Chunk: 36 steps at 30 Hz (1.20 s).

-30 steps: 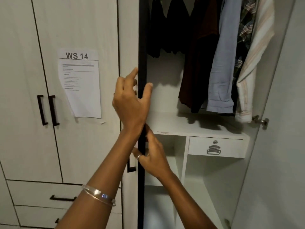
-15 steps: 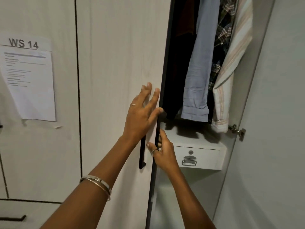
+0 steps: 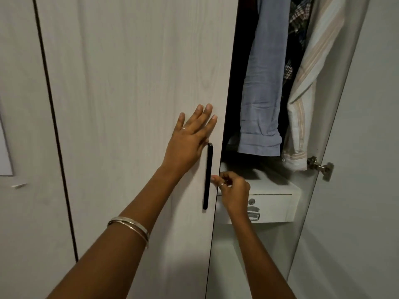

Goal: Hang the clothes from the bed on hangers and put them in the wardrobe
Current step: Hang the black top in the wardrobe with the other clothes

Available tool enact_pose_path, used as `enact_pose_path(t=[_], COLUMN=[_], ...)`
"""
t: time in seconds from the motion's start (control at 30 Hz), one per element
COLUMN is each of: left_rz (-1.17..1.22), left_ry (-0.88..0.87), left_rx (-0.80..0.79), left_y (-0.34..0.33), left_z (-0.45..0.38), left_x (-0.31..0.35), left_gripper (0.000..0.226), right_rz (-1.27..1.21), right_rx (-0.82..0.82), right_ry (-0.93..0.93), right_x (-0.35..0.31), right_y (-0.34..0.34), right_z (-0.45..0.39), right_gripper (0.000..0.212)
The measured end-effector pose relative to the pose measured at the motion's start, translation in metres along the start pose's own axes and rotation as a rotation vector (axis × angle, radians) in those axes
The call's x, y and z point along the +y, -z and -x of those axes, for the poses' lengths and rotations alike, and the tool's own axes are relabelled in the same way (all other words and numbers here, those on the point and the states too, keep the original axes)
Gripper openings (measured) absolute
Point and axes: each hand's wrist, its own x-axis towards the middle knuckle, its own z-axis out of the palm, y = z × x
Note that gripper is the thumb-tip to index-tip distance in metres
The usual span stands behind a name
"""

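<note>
The wardrobe's left door (image 3: 140, 83), pale wood grain with a black bar handle (image 3: 207, 182), stands nearly closed. My left hand (image 3: 190, 139) presses flat on its face just above the handle, fingers straight. Beside the handle, my right hand (image 3: 234, 190) pinches the door's free edge with curled fingers. In the remaining gap hang a light blue garment (image 3: 265, 83), a checked shirt (image 3: 299, 29) and a cream striped shirt (image 3: 311, 83). Their hangers and the rail are out of view.
The right door (image 3: 356, 169) stands open, with a metal hinge (image 3: 319, 167) on its inner side. A white drawer with a metal pull (image 3: 278, 208) sits under the hanging clothes. A sheet of paper (image 3: 4, 147) is taped on the far-left door.
The left door has swung further closed, narrowing the gap. My left hand moved from the door's edge to lie flat on its face. The view shifted right.
</note>
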Motion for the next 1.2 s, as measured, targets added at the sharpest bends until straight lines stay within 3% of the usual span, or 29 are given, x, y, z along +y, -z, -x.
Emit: enact_pose_path(t=[0.37,0.53,0.6,0.77,0.83,0.97,1.1,1.2], left_rz=[-0.096,-0.068,-0.043,0.042,0.072,0.470,1.043,1.297], left_ry=[0.022,0.074,0.109,0.270,0.362,0.425,0.344,0.314], left_rx=[0.126,0.048,-0.007,-0.184,-0.158,-0.073,-0.304,-0.396], left_y=[-0.078,-0.085,-0.074,-0.036,-0.025,-0.015,-0.013,-0.007], left_z=[-0.015,-0.016,-0.017,-0.018,-0.013,-0.004,-0.005,-0.015], left_x=[-0.043,-0.048,-0.042,-0.017,0.009,0.088,0.186,0.263], left_gripper=[0.076,0.078,0.074,0.042,0.035,0.031,0.026,0.022], right_rz=[0.303,0.401,0.443,0.176,0.162,0.133,0.150,0.191], right_rx=[0.142,0.109,0.032,-0.035,-0.032,0.075,0.255,0.437], right_ry=[-0.278,-0.266,-0.245,-0.257,-0.225,-0.220,-0.212,-0.219], right_x=[0.023,0.012,0.012,0.006,-0.004,-0.014,-0.018,-0.002], right_y=[-0.046,-0.057,-0.050,-0.004,0.026,0.101,0.196,0.270], right_z=[-0.066,-0.065,-0.054,-0.015,0.003,0.054,0.115,0.145], right_gripper=[0.037,0.022,0.021,0.007,0.015,0.018,0.006,0.006])
